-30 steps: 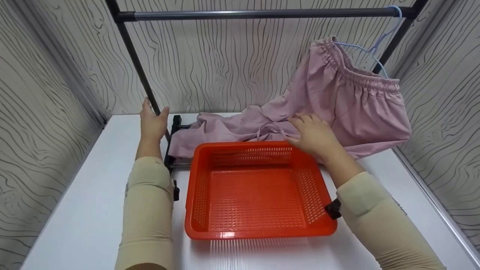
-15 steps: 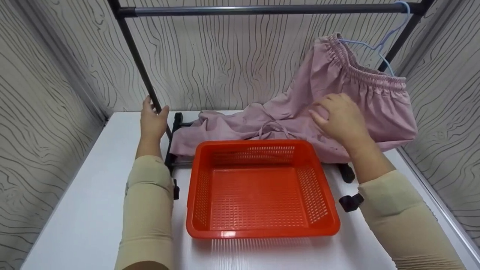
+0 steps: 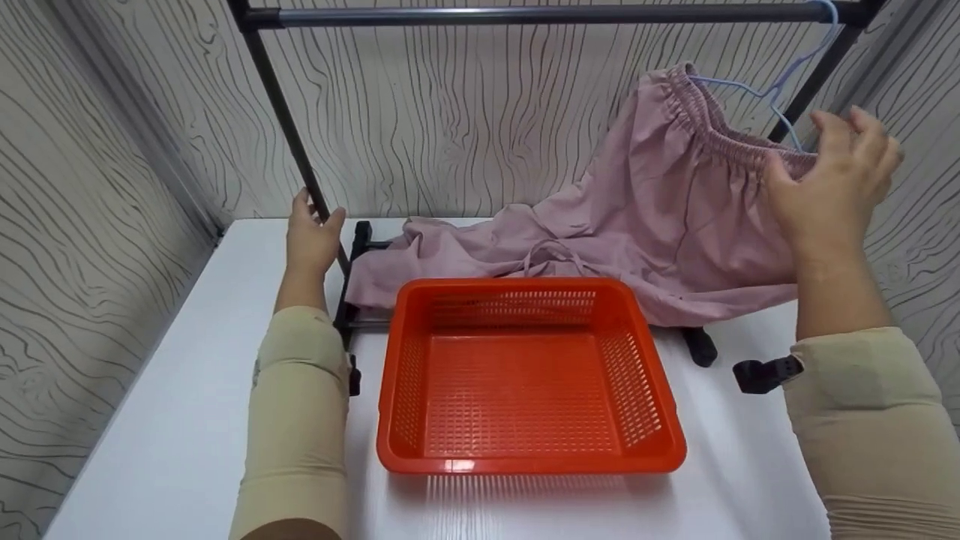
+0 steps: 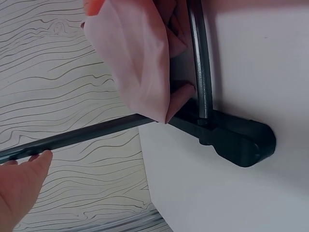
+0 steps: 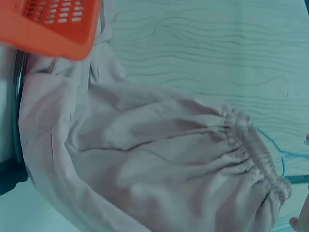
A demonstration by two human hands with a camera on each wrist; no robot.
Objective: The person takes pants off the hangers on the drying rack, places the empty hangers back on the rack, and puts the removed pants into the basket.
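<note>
My left hand holds the upright pole of a black clothes rack, thumb on one side and fingers on the other. In the left wrist view, fingertips meet that pole. Pink elastic-waist trousers hang at a slant from a light blue hanger hooked on the rack's top bar. The legs trail left along the rack's base. My right hand is raised at the right end of the waistband, fingers bent and spread, gripping nothing visible. Only a sliver of this hand shows in the right wrist view.
An orange plastic basket stands on the white table in front of the rack. The rack's black foot sticks out to its right. Wood-grain patterned walls enclose the back and sides.
My right hand has moved from the trousers behind the basket up and right to the waistband's end by the hanger. My left hand stays at the pole. The view has shifted slightly.
</note>
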